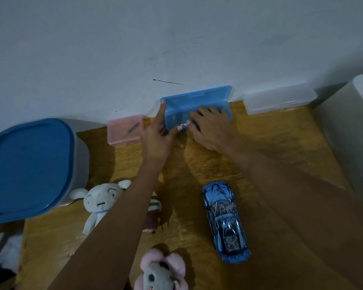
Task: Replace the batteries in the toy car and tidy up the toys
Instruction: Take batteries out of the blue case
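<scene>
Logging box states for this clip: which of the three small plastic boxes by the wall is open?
The blue box, the middle one, with its lid raised against the wall. The pink box and clear box are closed.

Single head cam, wide-angle, pitched steeply down and forward over the counter (260, 147). It sits close: both forearms run in from the bottom edge and fill the lower frame. It faces the white wall (176, 38), which takes up the top third. Edges bow, probably lens distortion. No second view, so no overlap.
</scene>
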`<action>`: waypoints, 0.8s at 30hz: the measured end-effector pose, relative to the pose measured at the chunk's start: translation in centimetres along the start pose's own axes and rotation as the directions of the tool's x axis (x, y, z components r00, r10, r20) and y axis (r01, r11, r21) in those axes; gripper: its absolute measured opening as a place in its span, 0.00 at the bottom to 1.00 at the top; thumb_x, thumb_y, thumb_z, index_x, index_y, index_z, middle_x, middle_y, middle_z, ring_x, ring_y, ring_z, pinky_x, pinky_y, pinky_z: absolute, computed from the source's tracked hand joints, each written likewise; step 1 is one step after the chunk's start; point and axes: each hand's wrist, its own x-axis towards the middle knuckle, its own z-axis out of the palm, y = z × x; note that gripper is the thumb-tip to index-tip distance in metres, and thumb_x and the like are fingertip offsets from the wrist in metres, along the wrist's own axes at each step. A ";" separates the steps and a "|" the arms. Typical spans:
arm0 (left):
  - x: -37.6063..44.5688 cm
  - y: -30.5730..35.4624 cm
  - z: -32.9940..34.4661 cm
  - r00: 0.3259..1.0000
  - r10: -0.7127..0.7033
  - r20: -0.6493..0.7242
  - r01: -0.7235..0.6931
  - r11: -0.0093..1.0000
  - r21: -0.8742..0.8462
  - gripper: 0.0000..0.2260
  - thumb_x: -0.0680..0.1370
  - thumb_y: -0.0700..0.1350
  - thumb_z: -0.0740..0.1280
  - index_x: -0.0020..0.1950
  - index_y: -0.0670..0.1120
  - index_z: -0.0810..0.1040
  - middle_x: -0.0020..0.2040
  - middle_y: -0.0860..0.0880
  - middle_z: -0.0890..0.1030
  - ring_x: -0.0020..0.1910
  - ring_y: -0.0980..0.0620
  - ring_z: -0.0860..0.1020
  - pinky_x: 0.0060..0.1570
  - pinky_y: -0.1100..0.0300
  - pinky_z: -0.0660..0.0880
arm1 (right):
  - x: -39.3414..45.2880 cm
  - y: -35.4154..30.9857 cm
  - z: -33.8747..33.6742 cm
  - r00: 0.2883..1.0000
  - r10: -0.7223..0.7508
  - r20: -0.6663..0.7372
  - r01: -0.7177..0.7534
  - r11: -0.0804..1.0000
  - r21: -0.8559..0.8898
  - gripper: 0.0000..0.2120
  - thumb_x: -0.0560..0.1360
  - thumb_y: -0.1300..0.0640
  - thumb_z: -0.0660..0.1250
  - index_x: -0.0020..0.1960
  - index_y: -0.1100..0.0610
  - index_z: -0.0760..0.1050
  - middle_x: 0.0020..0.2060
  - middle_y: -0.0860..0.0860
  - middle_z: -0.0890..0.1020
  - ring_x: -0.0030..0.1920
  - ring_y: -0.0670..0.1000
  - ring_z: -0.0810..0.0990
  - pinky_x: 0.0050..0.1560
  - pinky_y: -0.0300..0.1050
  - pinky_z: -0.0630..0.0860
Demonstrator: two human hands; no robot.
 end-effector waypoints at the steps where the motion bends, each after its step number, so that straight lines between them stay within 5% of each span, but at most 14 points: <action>1: 0.0 -0.1 0.0 1.000 -0.001 -0.001 0.001 1.000 -0.005 0.37 0.75 0.52 0.74 0.80 0.54 0.60 0.67 0.46 0.80 0.64 0.56 0.80 0.61 0.47 0.80 | 0.0 0.0 0.1 1.000 -0.005 -0.020 0.005 1.000 0.003 0.21 0.81 0.40 0.52 0.59 0.52 0.76 0.53 0.53 0.79 0.54 0.56 0.77 0.51 0.56 0.72; 6: 0.2 -0.5 0.0 1.000 -0.013 -0.007 0.013 1.000 -0.001 0.37 0.75 0.49 0.75 0.80 0.56 0.61 0.67 0.48 0.80 0.64 0.56 0.80 0.63 0.45 0.79 | 0.1 0.7 -0.3 0.995 -0.052 -0.082 0.064 0.986 0.153 0.19 0.81 0.40 0.55 0.53 0.53 0.76 0.45 0.50 0.80 0.46 0.52 0.77 0.42 0.45 0.68; 12: 0.0 -0.4 0.0 0.999 -0.036 0.013 0.036 0.999 0.015 0.38 0.76 0.47 0.75 0.80 0.57 0.59 0.67 0.47 0.80 0.64 0.54 0.80 0.62 0.45 0.80 | -0.4 1.3 -1.3 0.970 -0.025 -0.241 0.108 0.934 0.340 0.09 0.79 0.54 0.63 0.54 0.58 0.76 0.47 0.53 0.80 0.48 0.53 0.76 0.45 0.48 0.74; 15: 0.0 -0.3 0.1 0.999 -0.032 0.015 0.032 0.999 0.037 0.38 0.76 0.44 0.75 0.81 0.55 0.59 0.68 0.47 0.80 0.65 0.54 0.79 0.62 0.46 0.80 | -1.5 1.5 -2.5 0.944 0.014 -0.330 0.121 0.915 0.385 0.05 0.74 0.58 0.65 0.46 0.57 0.79 0.40 0.52 0.79 0.40 0.51 0.76 0.38 0.46 0.72; 21: -0.2 0.0 0.0 1.000 -0.022 0.015 0.021 0.999 0.032 0.38 0.76 0.43 0.75 0.81 0.52 0.59 0.67 0.51 0.78 0.65 0.56 0.79 0.64 0.47 0.78 | -3.9 1.1 -1.9 0.975 0.098 -0.199 -0.015 0.924 0.382 0.13 0.72 0.48 0.72 0.36 0.52 0.73 0.31 0.47 0.76 0.32 0.45 0.71 0.32 0.41 0.68; 24: -0.3 0.1 0.2 0.999 -0.032 0.013 0.032 0.999 0.030 0.38 0.76 0.43 0.75 0.81 0.52 0.59 0.68 0.45 0.79 0.66 0.53 0.79 0.65 0.45 0.77 | -4.2 1.3 -1.5 0.983 0.063 -0.170 -0.019 0.968 0.249 0.11 0.73 0.54 0.73 0.38 0.56 0.74 0.35 0.51 0.78 0.32 0.49 0.74 0.33 0.40 0.64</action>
